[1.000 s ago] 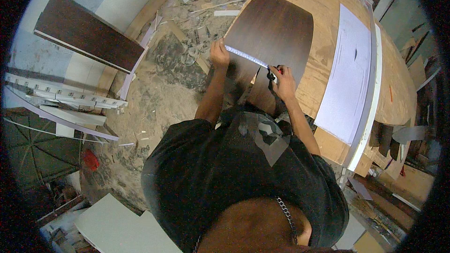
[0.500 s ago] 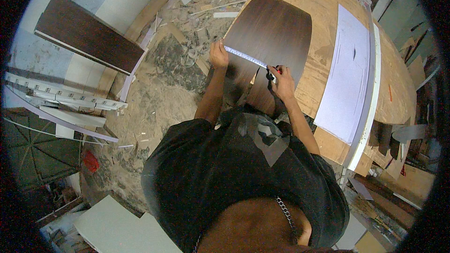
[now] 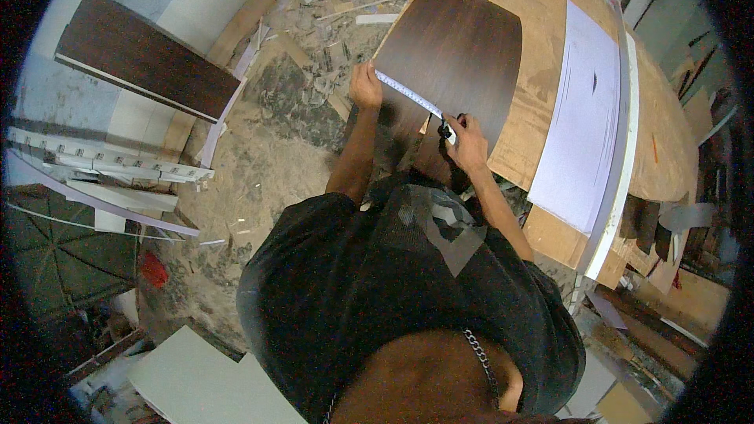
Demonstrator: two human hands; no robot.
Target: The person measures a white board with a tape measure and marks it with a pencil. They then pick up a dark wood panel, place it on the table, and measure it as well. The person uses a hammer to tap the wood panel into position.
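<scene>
A dark wood-grain panel (image 3: 463,39) lies on the plywood work table (image 3: 542,71). Across it runs the white blade of a tape measure (image 3: 410,94). My left hand (image 3: 366,86) pinches the blade's end at the panel's left edge. My right hand (image 3: 468,141) is closed around the tape's case, which is dark with a light face and a black strap hanging from it. Fingers cover part of the case. Below the blade, a small pale opening shows beside the panel's near part, which my shirt partly hides.
A long white board (image 3: 577,118) rests right of the panel, beside a pale edge strip (image 3: 620,165). Offcuts and dust litter the floor (image 3: 259,157). At left, another dark board (image 3: 149,55) leans near white strips (image 3: 110,153). A white panel (image 3: 196,385) is at lower left.
My right hand has shifted slightly left and turned the tape's case, so the stretch of blade looks a little shorter. My left hand stays at the panel's left edge.
</scene>
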